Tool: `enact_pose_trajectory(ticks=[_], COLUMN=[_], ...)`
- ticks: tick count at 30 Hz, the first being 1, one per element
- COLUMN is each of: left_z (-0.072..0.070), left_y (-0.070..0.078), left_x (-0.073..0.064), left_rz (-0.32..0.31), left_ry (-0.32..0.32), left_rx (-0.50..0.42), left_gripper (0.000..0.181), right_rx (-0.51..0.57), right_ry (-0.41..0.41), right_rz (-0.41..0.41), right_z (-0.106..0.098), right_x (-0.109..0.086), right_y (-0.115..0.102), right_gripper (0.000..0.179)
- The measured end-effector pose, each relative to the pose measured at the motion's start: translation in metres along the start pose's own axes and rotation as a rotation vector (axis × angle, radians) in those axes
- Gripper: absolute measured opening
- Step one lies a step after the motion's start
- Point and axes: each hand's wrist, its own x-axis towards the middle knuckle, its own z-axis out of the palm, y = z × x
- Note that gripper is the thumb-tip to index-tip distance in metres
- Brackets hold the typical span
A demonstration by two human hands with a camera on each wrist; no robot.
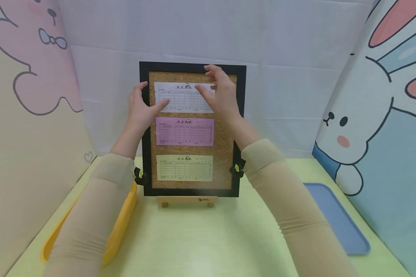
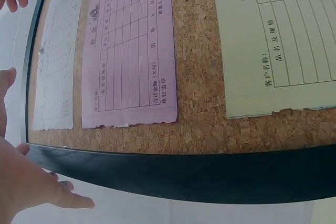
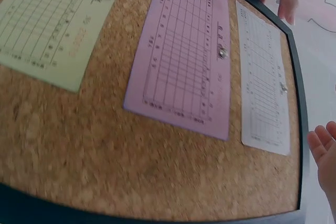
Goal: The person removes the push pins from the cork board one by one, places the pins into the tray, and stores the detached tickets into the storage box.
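Note:
A black-framed corkboard [image 1: 225,154] stands upright, with a white form slip [image 1: 175,107], a pink form slip [image 1: 185,131] and a yellow form slip [image 1: 185,168] one above another. A small shiny pin [image 3: 222,53] sits at the top of the pink slip; the other two slips have similar pins. My left hand [image 1: 140,109] is at the board's upper left edge, thumb spread over the white slip; whether it touches the frame I cannot tell. In front of the board's upper right, my right hand [image 1: 222,94] has loosely bent fingers and holds nothing.
A small wooden easel [image 1: 187,199] supports the board on the pale green table [image 1: 190,242]. A yellow tray [image 1: 119,231] lies at left, partly behind the left sleeve, and a blue tray [image 1: 343,219] at right. White cloth [image 1: 284,96] hangs behind.

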Motion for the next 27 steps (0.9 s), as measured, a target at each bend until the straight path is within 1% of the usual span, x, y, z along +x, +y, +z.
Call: enact_pose_trajectory(ticks=[4, 6, 13, 18, 22, 25, 27], left_z=[0.003, 0.004, 0.009, 0.009, 0.008, 0.007, 0.006], left_y=[0.001, 0.001, -0.001, 0.001, 0.003, 0.004, 0.005], left_x=[0.006, 0.010, 0.020, 0.025, 0.029, 0.031, 0.032], left_rz=[-0.043, -0.054, -0.026, -0.020, -0.029, -0.044, -0.043], left_ry=[0.013, 0.021, 0.030, 0.028, 0.032, 0.025, 0.023], left_rx=[-0.011, -0.013, -0.032, -0.030, -0.030, -0.023, -0.018], left_gripper=[0.088, 0.086, 0.079, 0.075, 0.071, 0.068, 0.067], right_rx=[0.046, 0.062, 0.094, 0.095, 0.067, 0.042, 0.033], right_ry=[0.018, 0.030, 0.063, 0.073, 0.066, 0.045, 0.024], right_rz=[0.038, 0.051, 0.158, 0.189, 0.219, 0.258, 0.285], right_z=[0.014, 0.021, 0.037, 0.047, 0.052, 0.054, 0.055], right_x=[0.002, 0.002, -0.001, 0.000, 0.001, 0.001, 0.002], right_y=[0.003, 0.004, 0.010, 0.014, 0.014, 0.013, 0.013], right_gripper=[0.050, 0.049, 0.046, 0.041, 0.039, 0.040, 0.041])
